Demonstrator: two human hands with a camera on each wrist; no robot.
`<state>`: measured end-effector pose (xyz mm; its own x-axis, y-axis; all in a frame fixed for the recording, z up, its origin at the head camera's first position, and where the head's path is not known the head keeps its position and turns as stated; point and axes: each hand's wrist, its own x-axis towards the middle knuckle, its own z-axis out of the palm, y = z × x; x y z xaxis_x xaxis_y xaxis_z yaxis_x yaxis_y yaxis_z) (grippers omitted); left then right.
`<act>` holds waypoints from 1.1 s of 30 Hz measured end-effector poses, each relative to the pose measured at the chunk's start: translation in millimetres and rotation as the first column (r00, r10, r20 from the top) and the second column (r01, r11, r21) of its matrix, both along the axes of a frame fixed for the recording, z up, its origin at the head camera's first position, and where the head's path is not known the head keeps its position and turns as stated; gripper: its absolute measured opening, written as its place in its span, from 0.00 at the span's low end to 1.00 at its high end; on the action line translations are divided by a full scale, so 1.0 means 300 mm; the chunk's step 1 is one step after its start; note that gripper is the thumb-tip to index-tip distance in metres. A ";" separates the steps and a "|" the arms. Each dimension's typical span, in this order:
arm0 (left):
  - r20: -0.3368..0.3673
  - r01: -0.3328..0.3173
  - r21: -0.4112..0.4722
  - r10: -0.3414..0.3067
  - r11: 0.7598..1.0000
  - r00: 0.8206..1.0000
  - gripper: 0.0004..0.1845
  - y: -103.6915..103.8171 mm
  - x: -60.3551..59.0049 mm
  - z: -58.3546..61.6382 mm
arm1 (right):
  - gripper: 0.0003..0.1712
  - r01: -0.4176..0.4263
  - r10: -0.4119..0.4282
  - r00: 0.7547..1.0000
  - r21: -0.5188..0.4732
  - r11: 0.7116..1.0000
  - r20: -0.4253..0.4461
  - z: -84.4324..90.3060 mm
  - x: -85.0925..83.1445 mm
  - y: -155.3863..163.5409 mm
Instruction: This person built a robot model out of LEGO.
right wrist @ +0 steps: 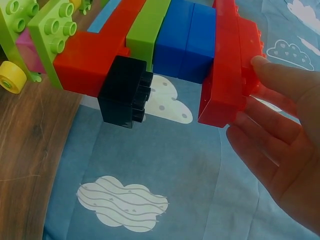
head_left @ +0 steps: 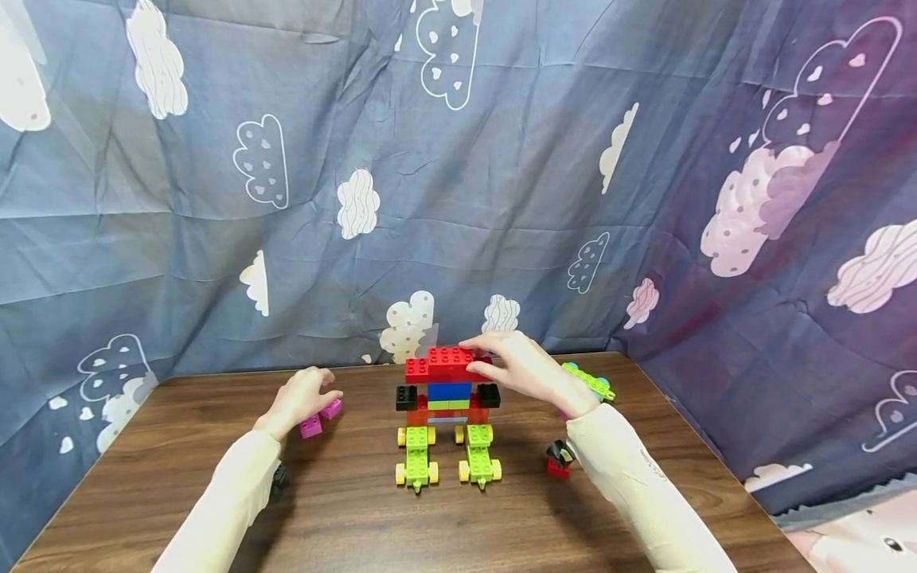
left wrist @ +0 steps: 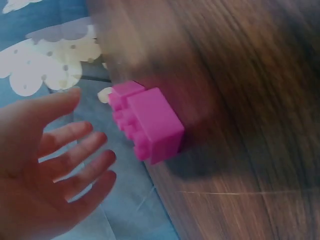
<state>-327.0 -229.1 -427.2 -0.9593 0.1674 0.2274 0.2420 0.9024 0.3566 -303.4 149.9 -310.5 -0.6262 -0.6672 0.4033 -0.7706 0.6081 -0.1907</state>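
A brick figure is standing upright near the middle of the wooden counter, toward its back edge. It is resting on two green wheeled feet, with red, green and blue layers above them, a black block sticking out on each side, and a wide red brick lying across the top. The right hand is reaching over that top; its fingers are lying fairly straight, with the fingertips touching the red brick's studded face, and they are not wrapping round it.

The left hand is hovering released, fingers spread and loose, just beside two pink blocks that are sitting joined together on the counter to the left of the figure. In the left wrist view the hand is not touching them.

Behind the right wrist a green wheeled piece is lying on the counter, and a small red and black piece is sitting by the right sleeve. A blue cloth with white clouds is hanging behind and at both sides of the counter.
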 end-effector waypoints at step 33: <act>0.005 0.021 -0.134 -0.020 0.991 1.000 0.12 0.032 -0.001 -0.046 | 0.22 0.017 -0.017 1.000 0.029 0.999 -0.001 0.006 0.003 0.000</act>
